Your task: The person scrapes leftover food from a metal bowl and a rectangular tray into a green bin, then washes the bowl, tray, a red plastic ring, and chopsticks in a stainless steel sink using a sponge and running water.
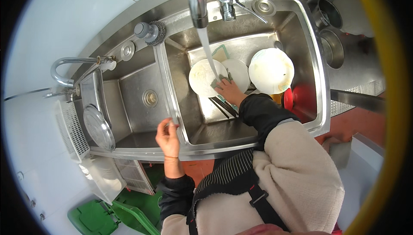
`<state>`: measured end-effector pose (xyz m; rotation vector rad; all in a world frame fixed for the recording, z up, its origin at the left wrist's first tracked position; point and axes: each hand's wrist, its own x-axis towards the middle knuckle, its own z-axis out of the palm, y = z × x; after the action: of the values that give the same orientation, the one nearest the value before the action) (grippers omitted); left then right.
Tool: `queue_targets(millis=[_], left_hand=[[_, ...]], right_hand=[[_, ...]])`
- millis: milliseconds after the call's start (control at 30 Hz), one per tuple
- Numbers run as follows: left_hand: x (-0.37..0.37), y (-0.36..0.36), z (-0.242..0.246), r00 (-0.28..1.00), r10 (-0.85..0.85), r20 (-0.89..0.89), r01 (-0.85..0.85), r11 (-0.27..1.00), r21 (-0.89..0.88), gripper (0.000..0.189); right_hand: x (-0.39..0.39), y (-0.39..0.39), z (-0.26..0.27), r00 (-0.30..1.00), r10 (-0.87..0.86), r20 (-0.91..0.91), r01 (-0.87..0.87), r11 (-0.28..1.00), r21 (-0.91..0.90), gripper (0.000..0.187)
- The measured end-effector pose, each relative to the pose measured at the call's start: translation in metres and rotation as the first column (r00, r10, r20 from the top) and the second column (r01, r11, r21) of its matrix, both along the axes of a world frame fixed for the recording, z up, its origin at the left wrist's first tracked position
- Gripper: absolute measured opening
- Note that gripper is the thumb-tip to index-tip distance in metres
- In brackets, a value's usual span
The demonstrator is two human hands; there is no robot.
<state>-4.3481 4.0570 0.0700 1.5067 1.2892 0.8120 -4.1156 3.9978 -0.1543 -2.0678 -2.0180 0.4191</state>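
Observation:
My right hand (229,92) grips a dark green scouring cloth (222,79) and presses it on a white plate (205,79) in the right sink basin. Water from the running faucet (198,5) falls close to my fingers. A second white plate (238,72) lies partly under the first, and a stained white bowl (271,68) stands to its right. Several dark chopsticks (222,107) lie below the plates. My left hand (168,139) hovers over the front of the divider between the basins, fingers loosely curled, with nothing clearly held.
The left basin (137,112) has a drain; a metal lid (98,127) leans at its left end. A steel-wool scrubber with a grey handle (150,33) stands on the back ledge. A red container (298,102) sits in the right basin. Green bins (93,217) stand below.

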Motion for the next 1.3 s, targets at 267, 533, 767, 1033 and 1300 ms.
queue_targets(millis=[267,533,767,1033,1300], left_hand=[[0.089,-0.002,-0.105,0.985,-0.013,-0.174,-0.076,0.867,-0.493,0.041],[0.104,0.054,-0.244,0.918,0.232,-0.323,-0.396,0.611,-0.685,0.026],[0.125,0.071,-0.236,0.962,0.148,-0.228,-0.267,0.667,-0.696,0.036],[0.115,0.013,-0.268,0.519,-0.51,-0.686,-0.066,0.776,-0.627,0.041],[0.142,0.03,-0.301,0.665,-0.233,-0.709,-0.32,0.77,-0.553,0.04]], right_hand=[[0.039,-0.009,0.017,0.993,-0.018,-0.117,0.011,0.998,-0.065,0.031],[0.035,-0.001,0.012,0.949,0.047,-0.313,-0.121,0.968,-0.222,0.044],[0.061,0.007,-0.006,0.918,-0.117,-0.378,0.059,0.985,-0.163,0.05],[0.045,0.017,-0.006,0.953,-0.17,-0.251,0.109,0.965,-0.24,0.045],[0.067,0.014,-0.001,0.988,-0.063,-0.139,0.036,0.982,-0.185,0.043]])
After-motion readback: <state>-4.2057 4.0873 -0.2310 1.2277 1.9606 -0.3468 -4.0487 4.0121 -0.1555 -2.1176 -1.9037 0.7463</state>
